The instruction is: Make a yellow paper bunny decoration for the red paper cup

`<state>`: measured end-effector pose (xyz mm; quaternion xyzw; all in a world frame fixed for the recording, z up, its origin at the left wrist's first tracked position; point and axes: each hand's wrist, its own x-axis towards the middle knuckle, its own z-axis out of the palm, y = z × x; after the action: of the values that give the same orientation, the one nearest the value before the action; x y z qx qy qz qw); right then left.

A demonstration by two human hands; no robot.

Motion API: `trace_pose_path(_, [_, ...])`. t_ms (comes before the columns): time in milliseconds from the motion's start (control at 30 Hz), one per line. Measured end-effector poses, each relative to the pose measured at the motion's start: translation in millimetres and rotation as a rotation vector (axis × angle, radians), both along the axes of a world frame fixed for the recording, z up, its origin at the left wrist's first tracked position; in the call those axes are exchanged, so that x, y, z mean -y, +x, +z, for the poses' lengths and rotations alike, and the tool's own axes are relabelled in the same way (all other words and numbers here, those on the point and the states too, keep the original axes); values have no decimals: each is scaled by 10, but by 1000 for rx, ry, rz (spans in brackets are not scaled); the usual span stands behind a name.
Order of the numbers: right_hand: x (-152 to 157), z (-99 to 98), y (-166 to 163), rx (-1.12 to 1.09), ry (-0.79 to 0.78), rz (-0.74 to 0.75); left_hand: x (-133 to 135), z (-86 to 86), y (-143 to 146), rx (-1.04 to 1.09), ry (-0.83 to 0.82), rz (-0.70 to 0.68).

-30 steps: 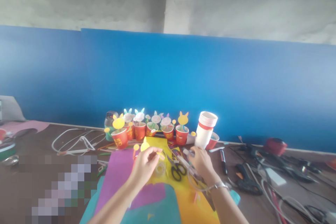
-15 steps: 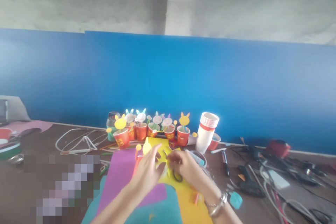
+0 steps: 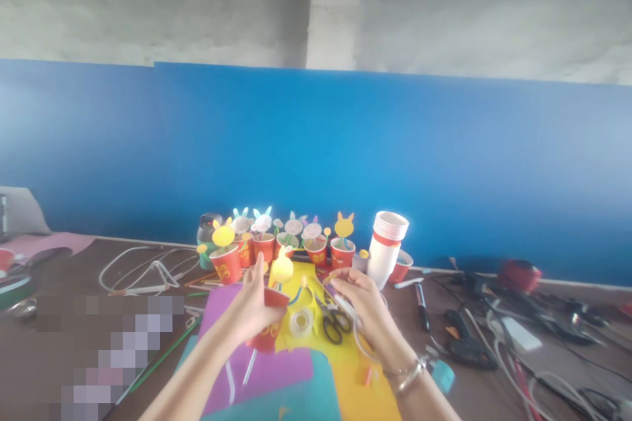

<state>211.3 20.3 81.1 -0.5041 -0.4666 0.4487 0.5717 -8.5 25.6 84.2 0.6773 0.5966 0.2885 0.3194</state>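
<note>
My left hand (image 3: 249, 309) is wrapped round a red paper cup (image 3: 268, 337) with yellow print. From the cup rises a yellow rabbit-head cutout (image 3: 283, 270), with a small yellow disc (image 3: 303, 283) on a blue stem to its right. To the right, my right hand (image 3: 356, 289) has its fingertips pinched together above the yellow paper; whatever is between them is too small to make out. Below and left of that hand lie dark-handled scissors (image 3: 337, 327) and a roll of clear tape (image 3: 301, 322).
Behind stand several red cups (image 3: 226, 264) with animal-head cutouts and a stack of white paper cups (image 3: 385, 253). Purple paper (image 3: 286, 368) and teal paper (image 3: 316, 398) lie in front. At right are a marker (image 3: 421, 306), a black glue gun (image 3: 467, 342) and tangled cables.
My hands have moved apart from close together over the yellow paper. My left hand now grips the cup, and my right hand is farther right. The scissors and tape show more fully.
</note>
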Motion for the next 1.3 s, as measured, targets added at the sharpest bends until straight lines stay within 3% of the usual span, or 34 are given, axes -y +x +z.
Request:
trace_pose_path(100, [56, 97, -3, -110, 37, -17, 118, 124, 36, 323, -147, -168])
trace_pose_path(200, [60, 148, 55, -102, 77, -134, 189, 123, 138, 535, -282, -291])
trace_pose_path(367, [33, 191, 173, -75, 130, -250, 222, -24, 321, 591, -282, -310])
trace_pose_path(567, [89, 273, 107, 9, 71, -191, 260, -129, 417, 697, -266, -386])
trace_pose_path(867, [67, 249, 96, 32, 63, -127, 269, -193, 490, 796, -326, -329])
trace_pose_path(1300, [59, 226, 100, 2, 34, -97, 258, -253, 496, 814, -332, -354])
